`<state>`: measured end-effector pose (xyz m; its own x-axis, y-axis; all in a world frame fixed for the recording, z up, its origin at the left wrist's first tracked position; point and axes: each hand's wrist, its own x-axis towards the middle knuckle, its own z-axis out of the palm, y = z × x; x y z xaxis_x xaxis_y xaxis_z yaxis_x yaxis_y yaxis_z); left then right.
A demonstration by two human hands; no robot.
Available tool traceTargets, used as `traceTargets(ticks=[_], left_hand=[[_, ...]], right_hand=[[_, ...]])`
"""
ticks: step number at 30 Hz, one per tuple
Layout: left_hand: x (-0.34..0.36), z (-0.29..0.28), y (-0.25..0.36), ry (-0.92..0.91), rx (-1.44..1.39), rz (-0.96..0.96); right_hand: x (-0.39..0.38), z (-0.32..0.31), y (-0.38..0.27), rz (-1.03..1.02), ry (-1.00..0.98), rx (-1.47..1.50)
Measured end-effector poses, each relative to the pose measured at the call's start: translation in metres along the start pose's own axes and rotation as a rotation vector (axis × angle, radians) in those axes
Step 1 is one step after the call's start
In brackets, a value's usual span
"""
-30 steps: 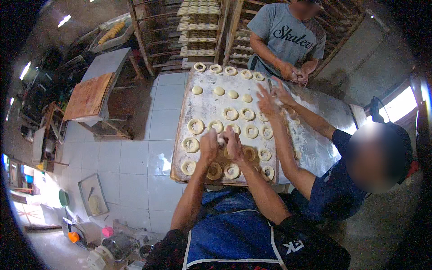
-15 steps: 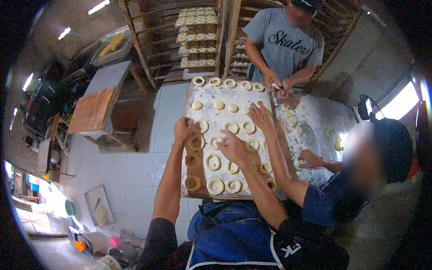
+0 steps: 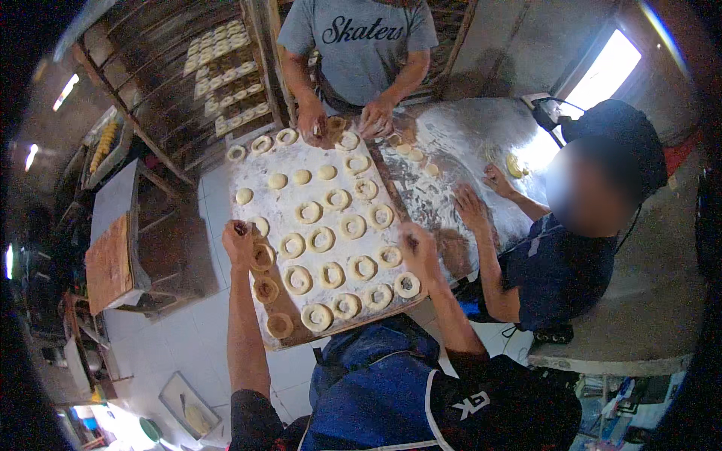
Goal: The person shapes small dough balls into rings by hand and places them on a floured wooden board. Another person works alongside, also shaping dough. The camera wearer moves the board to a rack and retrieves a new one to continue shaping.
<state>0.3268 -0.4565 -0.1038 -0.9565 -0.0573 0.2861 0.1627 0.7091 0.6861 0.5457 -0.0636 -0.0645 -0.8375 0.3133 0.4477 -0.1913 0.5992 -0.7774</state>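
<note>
A flour-dusted board [image 3: 282,214] in front of me carries rows of pale dough rings [image 3: 322,240] and several small round dough pieces [image 3: 301,177]. My left hand [image 3: 238,244] is curled closed at the board's left edge, beside a dough ring [image 3: 259,228]; what its fingers hold, if anything, is hidden. My right hand [image 3: 420,257] is over the board's right edge, near a dough ring [image 3: 390,256], its fingers curled in. I cannot make out anything in them. Shaded rings [image 3: 280,325] line the near left edge.
Across the board a person in a grey shirt [image 3: 353,56] has both hands at its far edge. At right, another person in dark clothes [image 3: 564,263] rests hands on a floury table [image 3: 481,150] holding dough pieces. A rack of filled trays [image 3: 226,79] stands far left.
The view has turned, shifting the board left. My right hand has moved from the middle rings to the right edge. The right-hand person's hand has left the board; the far person's hands have reached it.
</note>
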Motion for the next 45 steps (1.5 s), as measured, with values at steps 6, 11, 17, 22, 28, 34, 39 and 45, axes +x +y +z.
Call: traceTargets(ticks=[6,11,17,22,28,34,39,45], left_hand=[[-0.019,-0.009,0.028,0.132,0.065,0.201],[-0.044,-0.033,0.056,0.147,0.102,0.145],[-0.080,-0.035,0.123,-0.012,-0.236,-0.077],[-0.119,0.027,0.212,-0.273,-0.577,-0.009],[-0.139,0.044,0.252,-0.367,-0.843,-0.218],[-0.154,0.029,0.237,-0.343,-0.898,-0.086],[-0.162,0.026,0.222,-0.396,-1.067,-0.290],[-0.174,0.027,0.205,-0.526,-1.260,-0.099]], right_hand=[[0.107,0.006,0.162,0.217,0.114,-0.567],[0.166,-0.003,0.253,0.284,0.108,-0.894],[0.150,-0.006,0.222,0.435,0.078,-0.206],[0.069,0.023,0.077,0.642,0.235,0.812],[0.017,0.028,-0.063,0.319,0.025,0.399],[0.021,0.015,-0.101,0.154,-0.101,0.242],[0.019,0.012,-0.106,0.155,-0.445,0.232],[0.019,0.026,-0.086,0.406,-0.555,0.890]])
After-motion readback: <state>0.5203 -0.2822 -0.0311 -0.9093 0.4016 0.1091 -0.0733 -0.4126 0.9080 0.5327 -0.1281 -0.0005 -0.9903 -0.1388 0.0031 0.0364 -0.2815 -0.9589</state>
